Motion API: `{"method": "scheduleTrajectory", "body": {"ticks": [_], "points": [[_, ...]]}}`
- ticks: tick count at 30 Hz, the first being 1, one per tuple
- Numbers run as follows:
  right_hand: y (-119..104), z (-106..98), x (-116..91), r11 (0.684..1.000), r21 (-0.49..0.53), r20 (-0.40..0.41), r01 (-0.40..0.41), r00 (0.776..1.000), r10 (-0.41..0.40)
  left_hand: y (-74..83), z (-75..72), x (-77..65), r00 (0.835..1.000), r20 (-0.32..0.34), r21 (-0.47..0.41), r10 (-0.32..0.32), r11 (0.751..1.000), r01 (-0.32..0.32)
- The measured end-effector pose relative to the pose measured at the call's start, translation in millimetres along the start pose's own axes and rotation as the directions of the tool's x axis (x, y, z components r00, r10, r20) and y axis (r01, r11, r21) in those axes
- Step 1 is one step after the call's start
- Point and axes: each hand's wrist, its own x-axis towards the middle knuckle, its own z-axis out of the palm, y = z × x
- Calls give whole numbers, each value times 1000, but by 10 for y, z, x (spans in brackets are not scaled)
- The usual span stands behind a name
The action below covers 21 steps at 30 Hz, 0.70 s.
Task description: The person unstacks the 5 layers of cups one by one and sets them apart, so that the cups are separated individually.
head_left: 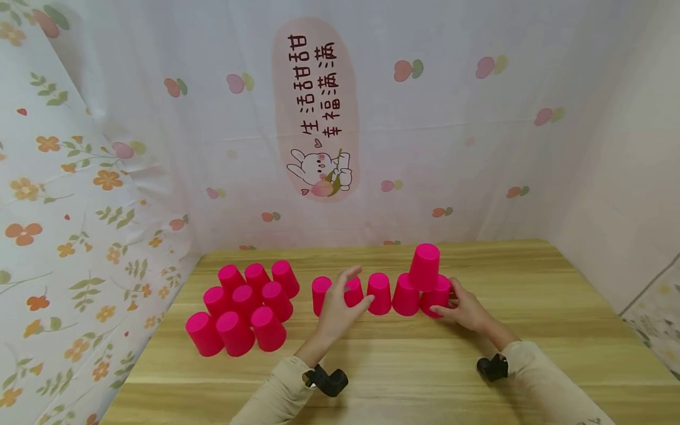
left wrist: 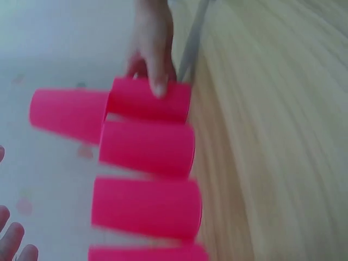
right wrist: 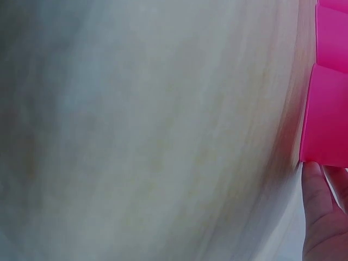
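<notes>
Several bright pink cups stand upside down in a row across the table. A raised pink cup (head_left: 425,265) rests on top of the two at the right end. My right hand (head_left: 467,310) grips the rightmost pink cup (head_left: 434,304), thumb on its near side and fingers round its right side. In the right wrist view, fingers (right wrist: 321,201) touch that cup near its rim. In front of the row's left part is my left hand (head_left: 337,310), thumb and fingers spread with nothing between them. It partly hides the second pink cup (head_left: 353,291) from the left.
A block of more upside-down pink cups (head_left: 243,302) stands at the left of the wooden table (head_left: 404,378). Behind the table hangs a printed cloth (head_left: 451,147), and a floral cloth (head_left: 79,206) hangs along the left side.
</notes>
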Motion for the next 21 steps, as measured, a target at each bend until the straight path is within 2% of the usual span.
{"method": "scheduleTrajectory", "body": {"ticks": [2, 4, 9, 12, 17, 21], "points": [[0, -2, 3, 1000, -14, -1, -9, 1000, 9, 119, 99, 32, 1000, 13, -26, 6, 1000, -5], [2, -6, 8, 1000, -19, -2, -18, 1000, 18, 155, 221, 80, 1000, 20, -62, 1, 998, 1], [18, -11, 13, 999, -33, -5, -4, 1000, 4, -29, 593, 207, 999, 34, -79, -6, 997, 9], [24, -9, 10, 1000, -28, 0, -1, 1000, 1, -65, 773, 247, 998, 51, -87, -26, 996, 30], [-204, -18, -12, 1000, 9, 3, 1, 1000, -1, -14, 942, 345, 996, 32, -55, -82, 995, 84], [-165, -12, -6, 1000, 1, 3, -14, 1000, 14, 61, 1009, 461, 993, 44, 5, -105, 994, 105]]}}
